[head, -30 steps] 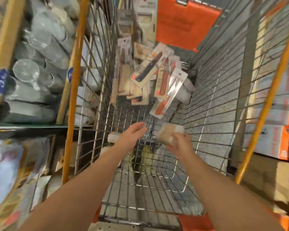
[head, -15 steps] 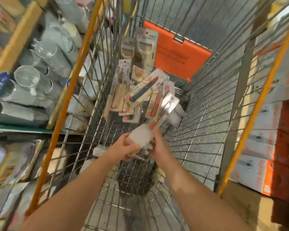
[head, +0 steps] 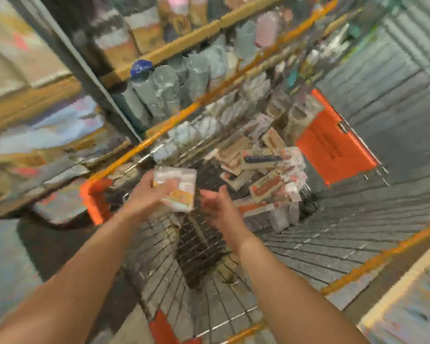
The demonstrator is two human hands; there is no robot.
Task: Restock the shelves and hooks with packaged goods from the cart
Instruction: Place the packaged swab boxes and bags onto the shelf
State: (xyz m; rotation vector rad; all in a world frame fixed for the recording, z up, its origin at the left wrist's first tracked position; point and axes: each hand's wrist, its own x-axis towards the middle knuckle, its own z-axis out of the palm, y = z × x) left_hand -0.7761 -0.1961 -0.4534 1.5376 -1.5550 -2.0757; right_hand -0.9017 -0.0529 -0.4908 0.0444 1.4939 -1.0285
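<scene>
Above the wire cart [head: 209, 281], a small pack [head: 175, 189] is held in the left hand [head: 144, 197], lifted clear of the basket and tilted toward the shelving on the left. Fingers [head: 168, 186] of that hand are wrapped round the pack's near edge; print on the pack is too blurred to read. Just beside it the right hand [head: 217, 207] is held palm-up with fingers spread and loose, nothing gripped, not touching the pack as far as can be told.

Progress is judged as partial. One pack is out of the cart and on its way, not yet placed. At the far end of the basket a heap of carded goods [head: 261, 167] is left, several cards stacked and slanted against each other, one with a dark long tool on it; some paler boxed items [head: 271, 214] lie nearer the hands. So most of the load is judged as not yet shelved.

On the shelf [head: 164, 53] rows of grey wrapped cylinders [head: 166, 93] are seen standing, tightly packed, with a blue tag [head: 140, 67] at the edge. Whether a gap or free hook is open for this pack cannot be told; heavy motion blur is present across the whole view. An orange panel [head: 333, 147] is seen at the cart's far end.

Left to do, by judgement: pack to be placed, then the heap to be worked through.
</scene>
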